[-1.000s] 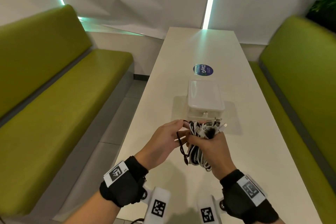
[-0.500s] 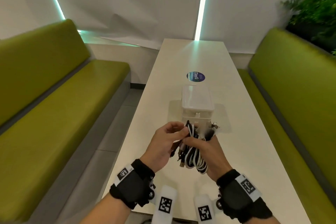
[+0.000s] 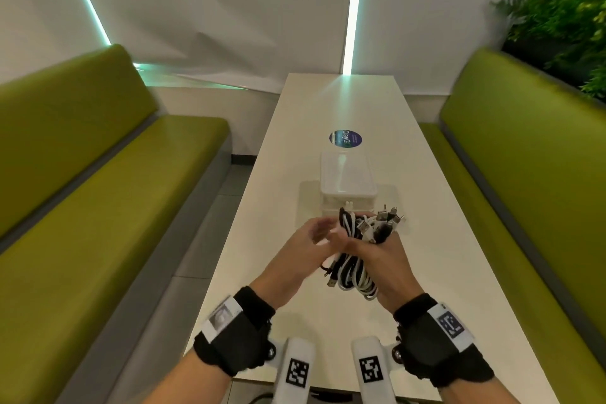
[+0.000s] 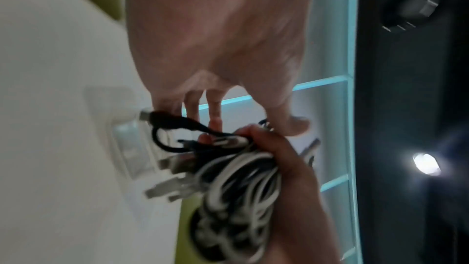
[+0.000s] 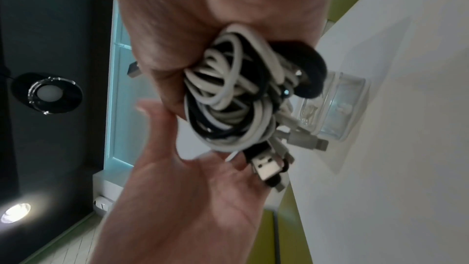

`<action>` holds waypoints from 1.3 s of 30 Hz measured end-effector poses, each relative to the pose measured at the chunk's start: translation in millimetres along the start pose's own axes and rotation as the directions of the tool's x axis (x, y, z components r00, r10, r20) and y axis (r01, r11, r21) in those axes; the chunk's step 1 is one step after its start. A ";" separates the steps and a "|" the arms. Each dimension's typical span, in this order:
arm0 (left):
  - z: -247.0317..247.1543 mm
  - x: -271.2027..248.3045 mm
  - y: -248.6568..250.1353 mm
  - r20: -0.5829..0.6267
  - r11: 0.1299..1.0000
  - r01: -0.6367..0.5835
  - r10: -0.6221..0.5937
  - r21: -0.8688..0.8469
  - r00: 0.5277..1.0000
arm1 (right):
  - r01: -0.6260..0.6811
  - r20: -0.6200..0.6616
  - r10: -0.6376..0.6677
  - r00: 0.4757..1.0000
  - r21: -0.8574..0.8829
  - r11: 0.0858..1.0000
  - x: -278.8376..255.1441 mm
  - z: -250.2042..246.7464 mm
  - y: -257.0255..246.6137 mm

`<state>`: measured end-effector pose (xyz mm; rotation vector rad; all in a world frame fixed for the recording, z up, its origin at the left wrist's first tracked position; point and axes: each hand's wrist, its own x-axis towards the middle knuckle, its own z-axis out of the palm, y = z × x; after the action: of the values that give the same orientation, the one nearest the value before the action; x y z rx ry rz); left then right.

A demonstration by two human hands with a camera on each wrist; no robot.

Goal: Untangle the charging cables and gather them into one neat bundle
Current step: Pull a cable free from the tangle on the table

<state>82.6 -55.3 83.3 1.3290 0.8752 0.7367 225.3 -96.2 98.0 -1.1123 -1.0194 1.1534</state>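
Observation:
A bundle of black and white charging cables [image 3: 352, 267] is held above the white table [image 3: 328, 102]. My right hand [image 3: 377, 244] grips it around the middle. The coils hang below the fist and several connectors [image 3: 388, 218] fan out above it. My left hand [image 3: 323, 233] is just left of the bundle, with relaxed, spread fingers. In the left wrist view its fingertips [image 4: 214, 123] touch a black cable loop [image 4: 177, 123] at the bundle's top. In the right wrist view the cable bundle [image 5: 228, 107] fills my right hand's fist, and the left hand's palm [image 5: 190, 198] lies open under the plugs.
A closed white plastic box [image 3: 347, 180] stands on the table just beyond the hands, with a round blue sticker [image 3: 345, 138] behind it. Green benches [image 3: 98, 207] [image 3: 524, 190] flank the table. A plant [image 3: 567, 10] is at the back right.
My left hand has eased from pinching at the top of the bundle to an open pose beside it. The right hand keeps its grip, and the connectors now stand higher.

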 end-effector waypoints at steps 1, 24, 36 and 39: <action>4.2 -1.3 -1.0 0.080 0.997 -0.019 0.013 0.081 0.997 | -0.011 -0.051 0.012 0.999 0.022 1.000 1.7 0.1 2.9; 15.7 32.0 -3.4 0.123 0.919 -0.040 -0.010 0.393 0.992 | -0.135 0.084 0.119 0.989 0.226 0.965 22.2 -12.0 30.0; 6.9 36.0 23.3 0.265 0.904 0.088 -0.215 0.419 0.940 | -0.332 0.435 0.141 0.889 0.400 0.854 29.5 -27.6 14.4; 4.4 36.8 26.9 0.336 0.893 0.068 -0.236 0.444 0.912 | -0.324 0.406 0.174 0.897 0.337 0.884 30.1 -19.5 14.4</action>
<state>105.6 -22.7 105.8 1.6946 0.8349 0.1410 246.0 -67.9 81.7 -0.7273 -0.8733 1.7445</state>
